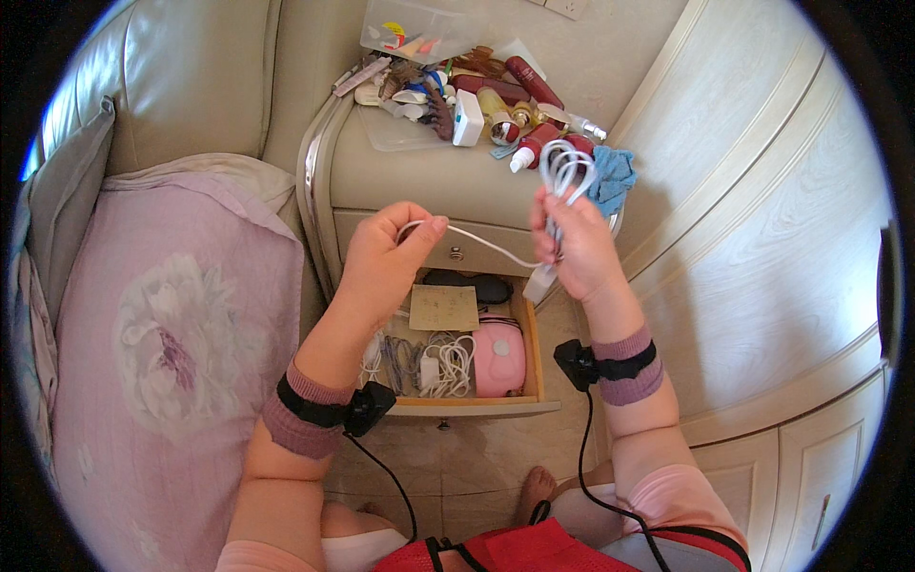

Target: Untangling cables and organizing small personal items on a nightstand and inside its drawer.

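Above the open lower drawer of a nightstand, my right hand (577,239) grips a looped bundle of white cable (567,168), its loops standing up past my fingers. A white block, perhaps a charger or plug (540,283), hangs below that hand. One strand runs across to my left hand (393,247), which pinches it between thumb and fingers. Inside the drawer (530,350) lie more coiled white cables (454,365) with a white adapter (429,373), grey cables (402,361), a pink case-like object (499,361), a yellowish paper note (444,308) and a dark object (490,287).
Bottles (532,82), hair clips (437,111), a clear plastic box (414,28) and a blue cloth (611,179) crowd the nightstand top (407,171). A bed with a floral cover (179,343) stands left; a curved wooden cabinet (772,250) stands right.
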Motion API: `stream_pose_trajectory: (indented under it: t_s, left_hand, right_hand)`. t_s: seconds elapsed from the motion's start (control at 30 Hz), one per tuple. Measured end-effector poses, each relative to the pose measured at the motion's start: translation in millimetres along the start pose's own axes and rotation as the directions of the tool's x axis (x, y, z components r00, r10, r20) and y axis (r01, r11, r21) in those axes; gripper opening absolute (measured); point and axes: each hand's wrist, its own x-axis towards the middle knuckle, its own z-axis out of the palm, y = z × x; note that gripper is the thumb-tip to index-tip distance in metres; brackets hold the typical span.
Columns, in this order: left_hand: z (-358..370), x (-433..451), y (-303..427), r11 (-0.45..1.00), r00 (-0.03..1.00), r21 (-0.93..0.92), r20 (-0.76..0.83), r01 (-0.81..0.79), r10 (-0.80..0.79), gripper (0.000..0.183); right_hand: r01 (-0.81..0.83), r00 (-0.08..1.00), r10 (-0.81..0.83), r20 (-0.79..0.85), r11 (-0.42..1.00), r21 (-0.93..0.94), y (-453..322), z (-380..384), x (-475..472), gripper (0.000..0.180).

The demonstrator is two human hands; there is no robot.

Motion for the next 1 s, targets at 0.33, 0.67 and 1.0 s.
stream_pose_trajectory:
  t_s: [0.33,0.67,1.0]
  left_hand:
    - [11,-2,-3,0.974,0.993,-0.22,-0.119,-0.049,0.023,0.015]
    - [10,-7,4,0.97,0.949,0.099,-0.209,-0.221,0.237,0.016]
    - [17,-7,-1,0.979,0.978,-0.064,-0.088,-0.194,0.188,0.02]
  right_hand:
    - [-0.091,0.895,0.203,0.397,0.955,-0.282,33,48,-14,0.017]
    - [0.088,0.847,0.074,0.527,0.958,-0.275,49,52,-15,0.02]
    - [0.048,0.861,0.111,0.497,0.953,-0.298,49,60,-21,0.016]
